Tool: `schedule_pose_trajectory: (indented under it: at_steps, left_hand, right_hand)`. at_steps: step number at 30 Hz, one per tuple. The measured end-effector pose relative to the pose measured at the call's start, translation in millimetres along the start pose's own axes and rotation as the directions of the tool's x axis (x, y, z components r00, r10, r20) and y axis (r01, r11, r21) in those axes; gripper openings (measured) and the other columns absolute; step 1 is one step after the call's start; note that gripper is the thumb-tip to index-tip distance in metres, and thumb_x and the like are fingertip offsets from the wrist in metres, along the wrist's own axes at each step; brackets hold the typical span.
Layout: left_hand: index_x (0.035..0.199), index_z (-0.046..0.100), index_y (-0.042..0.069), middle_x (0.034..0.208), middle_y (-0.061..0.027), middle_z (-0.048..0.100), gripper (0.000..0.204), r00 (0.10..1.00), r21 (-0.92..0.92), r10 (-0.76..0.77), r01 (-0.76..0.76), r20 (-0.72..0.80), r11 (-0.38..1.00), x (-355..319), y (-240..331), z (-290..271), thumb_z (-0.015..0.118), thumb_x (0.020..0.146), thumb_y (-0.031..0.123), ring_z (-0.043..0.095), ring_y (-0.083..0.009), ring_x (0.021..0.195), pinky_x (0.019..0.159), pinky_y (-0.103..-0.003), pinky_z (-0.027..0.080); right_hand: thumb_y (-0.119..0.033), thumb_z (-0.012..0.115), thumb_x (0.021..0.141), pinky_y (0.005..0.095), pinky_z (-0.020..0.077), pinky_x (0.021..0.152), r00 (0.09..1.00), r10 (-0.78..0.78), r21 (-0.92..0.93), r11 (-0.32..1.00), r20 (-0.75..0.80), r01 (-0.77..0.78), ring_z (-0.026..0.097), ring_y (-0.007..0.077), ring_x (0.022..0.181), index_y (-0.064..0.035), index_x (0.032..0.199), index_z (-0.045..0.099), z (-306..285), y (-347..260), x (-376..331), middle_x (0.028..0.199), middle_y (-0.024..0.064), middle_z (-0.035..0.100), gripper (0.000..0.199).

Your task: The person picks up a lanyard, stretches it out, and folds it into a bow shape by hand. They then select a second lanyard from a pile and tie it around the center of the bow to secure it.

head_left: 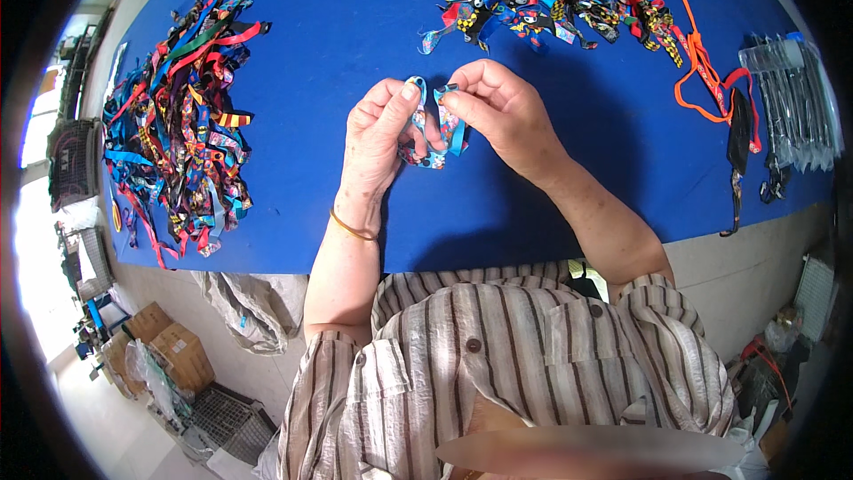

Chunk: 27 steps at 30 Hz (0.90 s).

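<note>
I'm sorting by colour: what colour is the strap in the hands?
The strap is light blue with a multicoloured print, best seen in the head view.

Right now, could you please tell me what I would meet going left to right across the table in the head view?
Leftmost pile of colourful straps, left hand, right hand, orange strap, clear plastic packets.

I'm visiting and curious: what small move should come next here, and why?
Probably ease the right grip slightly away from the left grip: both pinch the blue patterned strap, which sags in a curve between them, so that might straighten it.
</note>
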<state>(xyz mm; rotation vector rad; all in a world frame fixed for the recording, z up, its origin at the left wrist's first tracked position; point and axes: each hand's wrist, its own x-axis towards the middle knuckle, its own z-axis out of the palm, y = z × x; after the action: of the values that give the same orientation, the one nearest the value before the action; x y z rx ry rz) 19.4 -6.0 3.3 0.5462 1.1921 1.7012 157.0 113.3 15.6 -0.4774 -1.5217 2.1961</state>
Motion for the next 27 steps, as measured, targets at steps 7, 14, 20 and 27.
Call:
schedule_pose_trajectory:
  at_steps: [7, 14, 20, 27]
  left_hand:
    - [0.094, 0.062, 0.003, 0.071, -0.009, 0.068, 0.026, 0.999, 0.125, 0.007, -0.012, 0.036, 0.992, 1.1, -5.7, -1.2, 0.055, 0.101, 0.027, 0.061, -0.0099, 0.053, 0.044, -0.019, 0.044]
    - [0.098, 0.061, 0.002, 0.076, -0.0106, 0.069, 0.026, 0.994, 0.107, 0.077, -0.085, 0.08, 0.991, 1.0, -10.3, 2.5, 0.056, 0.101, 0.027, 0.063, -0.0113, 0.057, 0.045, -0.02, 0.046]
    - [0.099, 0.061, 0.0, 0.079, -0.0115, 0.07, 0.019, 0.994, 0.148, 0.029, -0.044, 0.104, 0.988, 2.8, -0.2, 7.3, 0.064, 0.096, 0.019, 0.068, -0.0154, 0.064, 0.048, -0.021, 0.051]
    - [0.095, 0.064, -0.001, 0.078, -0.0107, 0.069, 0.015, 0.997, 0.146, -0.021, 0.01, 0.075, 0.989, 2.7, 23.6, 21.7, 0.067, 0.093, 0.013, 0.065, -0.0153, 0.058, 0.047, -0.024, 0.052]
  right_hand:
    - [-0.002, 0.06, 0.093, 0.0224, 0.0491, 0.059, 0.982, -0.186, -0.097, 0.977, 0.043, 0.19, 0.062, 0.0069, 0.068, -0.0014, 0.097, 0.056, 4.8, 8.2, -0.6, 0.077, 0.003, 0.063, 0.006]
    - [0.0, 0.059, 0.093, 0.0226, 0.048, 0.056, 0.996, -0.089, -0.116, 0.989, 0.021, 0.091, 0.06, 0.0071, 0.064, 0.0005, 0.094, 0.054, 4.1, 4.5, 1.6, 0.073, 0.004, 0.062, 0.005]
    - [-0.004, 0.061, 0.094, 0.0219, 0.0499, 0.061, 0.998, -0.047, -0.096, 0.994, 0.045, 0.052, 0.061, 0.0065, 0.069, 0.0017, 0.096, 0.06, -9.3, 4.1, 6.4, 0.077, 0.0044, 0.066, 0.006]
    - [-0.02, 0.058, 0.1, 0.0209, 0.0505, 0.064, 0.996, -0.066, -0.22, 0.972, 0.064, 0.078, 0.061, 0.0047, 0.07, -0.0004, 0.098, 0.068, -17.8, -13.2, 5.4, 0.077, 0.0006, 0.067, 0.022]
